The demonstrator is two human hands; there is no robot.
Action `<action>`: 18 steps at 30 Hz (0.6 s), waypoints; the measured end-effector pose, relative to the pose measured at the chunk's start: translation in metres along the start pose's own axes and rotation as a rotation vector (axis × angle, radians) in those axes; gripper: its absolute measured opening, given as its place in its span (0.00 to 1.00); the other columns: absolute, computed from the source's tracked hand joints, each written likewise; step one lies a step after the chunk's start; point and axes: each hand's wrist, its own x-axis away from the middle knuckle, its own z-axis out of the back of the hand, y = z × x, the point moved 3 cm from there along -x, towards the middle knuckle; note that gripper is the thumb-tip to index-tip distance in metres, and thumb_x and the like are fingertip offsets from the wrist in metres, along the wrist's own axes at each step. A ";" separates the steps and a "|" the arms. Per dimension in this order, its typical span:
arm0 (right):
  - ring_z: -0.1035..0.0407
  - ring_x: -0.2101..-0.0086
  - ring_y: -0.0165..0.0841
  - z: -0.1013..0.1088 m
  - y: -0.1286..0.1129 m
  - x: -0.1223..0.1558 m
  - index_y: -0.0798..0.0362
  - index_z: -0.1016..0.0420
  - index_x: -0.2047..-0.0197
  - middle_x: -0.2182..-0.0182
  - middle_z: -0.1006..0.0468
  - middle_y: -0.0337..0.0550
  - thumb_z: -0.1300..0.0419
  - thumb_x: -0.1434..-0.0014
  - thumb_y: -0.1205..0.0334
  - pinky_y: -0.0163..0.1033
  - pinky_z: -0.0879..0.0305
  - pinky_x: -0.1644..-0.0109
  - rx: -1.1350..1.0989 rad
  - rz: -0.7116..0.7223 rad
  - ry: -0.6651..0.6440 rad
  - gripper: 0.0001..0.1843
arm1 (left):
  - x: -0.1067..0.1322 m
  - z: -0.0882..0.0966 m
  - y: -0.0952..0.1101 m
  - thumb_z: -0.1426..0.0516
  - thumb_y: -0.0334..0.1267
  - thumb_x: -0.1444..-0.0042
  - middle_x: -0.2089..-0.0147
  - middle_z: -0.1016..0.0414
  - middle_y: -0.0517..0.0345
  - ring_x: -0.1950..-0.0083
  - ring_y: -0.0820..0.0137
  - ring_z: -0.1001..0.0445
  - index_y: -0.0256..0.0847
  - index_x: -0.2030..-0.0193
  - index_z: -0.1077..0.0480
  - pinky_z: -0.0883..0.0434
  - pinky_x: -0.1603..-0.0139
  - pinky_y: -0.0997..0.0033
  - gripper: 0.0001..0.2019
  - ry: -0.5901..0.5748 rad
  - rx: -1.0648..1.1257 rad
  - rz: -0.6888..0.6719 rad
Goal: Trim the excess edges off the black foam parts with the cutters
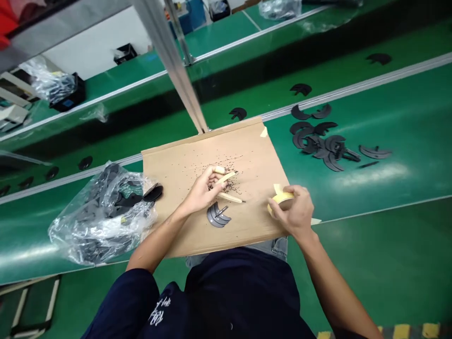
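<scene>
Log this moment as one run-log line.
left hand: pointed wooden stick | right hand: masking tape roll | cardboard sheet: black curved part

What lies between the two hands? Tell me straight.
In the head view, a wooden stick held in the left hand points toward the tape roll in the right hand, above a cardboard sheet scattered with black specks.

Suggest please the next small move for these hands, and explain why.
Probably the left hand, which also holds a wooden stick, should dab the pale tape on its fingertip onto the black specks on the cardboard sheet. The specks lie right beside that finger, and the right hand holds a roll of masking tape for more.
</scene>
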 end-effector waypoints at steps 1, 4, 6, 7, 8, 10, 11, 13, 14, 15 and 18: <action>0.30 0.60 0.42 -0.003 0.001 0.001 0.51 0.39 0.45 0.59 0.25 0.49 0.39 0.35 0.48 0.46 0.34 0.56 0.004 0.011 0.023 0.23 | 0.005 0.005 -0.002 0.39 0.39 0.36 0.60 0.29 0.58 0.62 0.76 0.29 0.40 0.48 0.35 0.29 0.62 0.78 0.13 0.021 0.032 0.006; 0.30 0.53 0.45 -0.009 0.001 0.005 0.50 0.38 0.52 0.53 0.27 0.53 0.37 0.37 0.47 0.50 0.35 0.51 0.059 0.003 0.058 0.21 | 0.013 0.017 -0.009 0.39 0.40 0.37 0.59 0.29 0.57 0.63 0.76 0.30 0.39 0.48 0.34 0.29 0.65 0.79 0.14 0.069 0.125 0.012; 0.32 0.49 0.48 -0.010 -0.002 0.009 0.50 0.37 0.54 0.50 0.28 0.56 0.35 0.39 0.47 0.53 0.35 0.49 0.095 -0.027 0.062 0.21 | 0.013 0.023 -0.011 0.38 0.40 0.37 0.59 0.29 0.57 0.62 0.76 0.30 0.39 0.48 0.33 0.29 0.64 0.79 0.14 0.099 0.148 -0.003; 0.33 0.48 0.48 -0.009 -0.004 0.011 0.50 0.37 0.55 0.49 0.29 0.57 0.35 0.39 0.47 0.54 0.36 0.48 0.114 -0.044 0.047 0.20 | 0.013 0.025 -0.012 0.38 0.40 0.37 0.59 0.28 0.57 0.61 0.75 0.29 0.39 0.49 0.32 0.28 0.64 0.79 0.13 0.108 0.146 -0.009; 0.33 0.48 0.49 -0.009 -0.006 0.013 0.51 0.36 0.57 0.49 0.29 0.57 0.35 0.39 0.48 0.54 0.37 0.47 0.141 -0.059 0.018 0.18 | 0.012 0.028 -0.012 0.39 0.40 0.37 0.59 0.28 0.57 0.61 0.75 0.29 0.39 0.49 0.32 0.28 0.63 0.78 0.12 0.115 0.137 -0.013; 0.34 0.51 0.47 -0.008 -0.010 0.017 0.51 0.33 0.61 0.52 0.28 0.56 0.36 0.38 0.48 0.53 0.38 0.49 0.214 -0.075 -0.067 0.16 | 0.010 0.031 -0.011 0.40 0.39 0.35 0.58 0.28 0.57 0.60 0.76 0.29 0.39 0.51 0.30 0.27 0.60 0.77 0.10 0.104 0.123 -0.013; 0.34 0.53 0.46 -0.008 -0.013 0.019 0.51 0.32 0.63 0.55 0.26 0.54 0.36 0.38 0.48 0.52 0.38 0.51 0.254 -0.078 -0.114 0.16 | 0.009 0.032 -0.011 0.40 0.39 0.35 0.58 0.28 0.57 0.60 0.76 0.29 0.39 0.52 0.30 0.26 0.59 0.76 0.09 0.088 0.128 -0.012; 0.35 0.58 0.44 -0.007 -0.019 0.020 0.51 0.30 0.65 0.62 0.25 0.50 0.35 0.38 0.48 0.49 0.39 0.55 0.308 -0.072 -0.198 0.16 | 0.008 0.033 -0.009 0.41 0.37 0.35 0.58 0.27 0.57 0.61 0.76 0.28 0.38 0.52 0.30 0.25 0.59 0.76 0.07 0.056 0.161 -0.012; 0.35 0.60 0.43 -0.007 -0.023 0.019 0.51 0.30 0.67 0.66 0.25 0.48 0.35 0.38 0.49 0.47 0.40 0.57 0.310 -0.062 -0.224 0.15 | 0.008 0.033 -0.008 0.41 0.36 0.35 0.58 0.26 0.57 0.61 0.76 0.27 0.38 0.53 0.30 0.25 0.59 0.76 0.07 0.042 0.183 -0.008; 0.35 0.62 0.42 -0.006 -0.028 0.016 0.51 0.31 0.67 0.68 0.25 0.46 0.36 0.37 0.52 0.46 0.40 0.59 0.290 -0.051 -0.235 0.13 | 0.009 0.033 -0.008 0.42 0.36 0.35 0.58 0.26 0.56 0.61 0.76 0.26 0.38 0.53 0.30 0.25 0.59 0.76 0.06 0.036 0.206 -0.002; 0.33 0.66 0.37 -0.001 -0.049 -0.002 0.50 0.31 0.66 0.69 0.25 0.43 0.40 0.34 0.62 0.43 0.38 0.61 0.067 -0.056 -0.162 0.08 | 0.009 0.033 -0.008 0.42 0.34 0.36 0.58 0.25 0.55 0.58 0.74 0.25 0.38 0.54 0.30 0.25 0.59 0.76 0.06 0.026 0.287 0.040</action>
